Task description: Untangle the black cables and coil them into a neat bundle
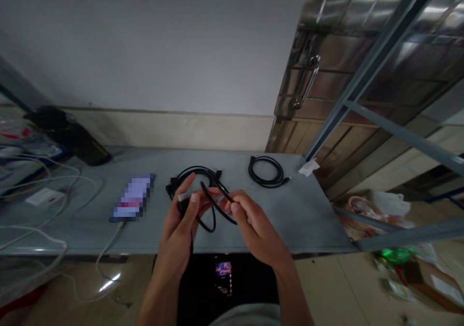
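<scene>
A black cable (208, 225) is held between my two hands, partly looped, above the front of the grey shelf. My left hand (181, 224) grips it near a connector (184, 201) with a silvery end, the thumb pressed on it. My right hand (255, 222) pinches the cable's loops between thumb and fingers. Just behind my hands lie more coiled black cables (195, 169) with dark connectors, partly hidden by my fingers. Farther right on the shelf rests a separate neatly coiled black cable (266, 171).
On the left lie a phone (132, 198) with a white cord plugged in, a small white box (45, 197), tangled white cords and a tipped black bottle (78, 140). A metal frame post (348, 104) rises at the right. A lit phone (224, 277) is below the shelf's front edge.
</scene>
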{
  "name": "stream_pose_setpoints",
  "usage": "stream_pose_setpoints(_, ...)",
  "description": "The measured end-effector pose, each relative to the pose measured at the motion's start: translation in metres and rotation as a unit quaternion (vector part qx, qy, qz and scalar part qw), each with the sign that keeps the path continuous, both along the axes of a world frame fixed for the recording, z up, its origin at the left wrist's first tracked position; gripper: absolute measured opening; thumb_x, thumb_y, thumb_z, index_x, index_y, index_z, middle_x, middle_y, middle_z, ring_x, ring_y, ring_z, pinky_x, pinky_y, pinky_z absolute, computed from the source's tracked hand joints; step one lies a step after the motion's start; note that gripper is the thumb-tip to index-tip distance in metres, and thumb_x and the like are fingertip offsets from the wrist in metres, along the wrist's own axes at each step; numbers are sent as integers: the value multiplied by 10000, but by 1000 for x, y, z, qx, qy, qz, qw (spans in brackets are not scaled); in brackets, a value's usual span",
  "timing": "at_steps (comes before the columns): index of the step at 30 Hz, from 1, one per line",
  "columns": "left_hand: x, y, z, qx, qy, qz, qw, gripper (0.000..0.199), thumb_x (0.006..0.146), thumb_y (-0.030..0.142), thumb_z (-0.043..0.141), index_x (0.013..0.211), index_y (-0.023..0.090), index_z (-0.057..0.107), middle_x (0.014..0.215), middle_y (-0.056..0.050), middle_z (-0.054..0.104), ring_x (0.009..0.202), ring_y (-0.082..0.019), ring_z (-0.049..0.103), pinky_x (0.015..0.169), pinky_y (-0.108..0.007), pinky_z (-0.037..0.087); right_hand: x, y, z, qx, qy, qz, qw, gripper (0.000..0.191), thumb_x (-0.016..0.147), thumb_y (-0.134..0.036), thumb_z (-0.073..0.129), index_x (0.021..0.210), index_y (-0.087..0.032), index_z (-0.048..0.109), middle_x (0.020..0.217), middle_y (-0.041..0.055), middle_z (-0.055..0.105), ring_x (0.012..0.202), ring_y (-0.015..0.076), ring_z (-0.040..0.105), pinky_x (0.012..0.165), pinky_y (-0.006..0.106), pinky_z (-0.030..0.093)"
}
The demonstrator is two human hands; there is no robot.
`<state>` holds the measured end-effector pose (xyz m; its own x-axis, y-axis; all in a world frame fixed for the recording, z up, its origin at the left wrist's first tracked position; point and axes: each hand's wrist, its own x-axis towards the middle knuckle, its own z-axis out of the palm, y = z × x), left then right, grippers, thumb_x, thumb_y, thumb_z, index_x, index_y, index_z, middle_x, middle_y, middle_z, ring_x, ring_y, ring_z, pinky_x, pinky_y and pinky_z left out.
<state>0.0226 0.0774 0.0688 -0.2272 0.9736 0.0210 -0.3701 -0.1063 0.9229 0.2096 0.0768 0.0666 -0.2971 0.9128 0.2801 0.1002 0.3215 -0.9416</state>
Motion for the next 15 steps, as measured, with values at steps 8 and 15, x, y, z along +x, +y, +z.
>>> stream_pose_setpoints(8, 8, -1, 8, -24, -32, 36, 999, 775, 945, 553, 920, 1628, 311, 645, 1279, -114, 873, 1215, -338, 842, 749, -315, 707, -29, -3, -7, -100, -59, 85, 990, 244, 1233, -466, 436, 1209, -273, 582, 971, 16, 702, 915, 213, 669, 844, 338, 489)
stream_pose_setpoints(15, -17, 11, -5, -48, 55, 32, 997, 804, 928, 696, 893, 1591, 292, 682, 933, -69, 866, 826, -299, 872, 686, -350, 704, -37, -3, -6, -92, -32, 120, 988, 429, 1139, -595, 663, 1418, -269, 676, 1131, 52, 785, 1012, 249, 723, 862, 339, 530)
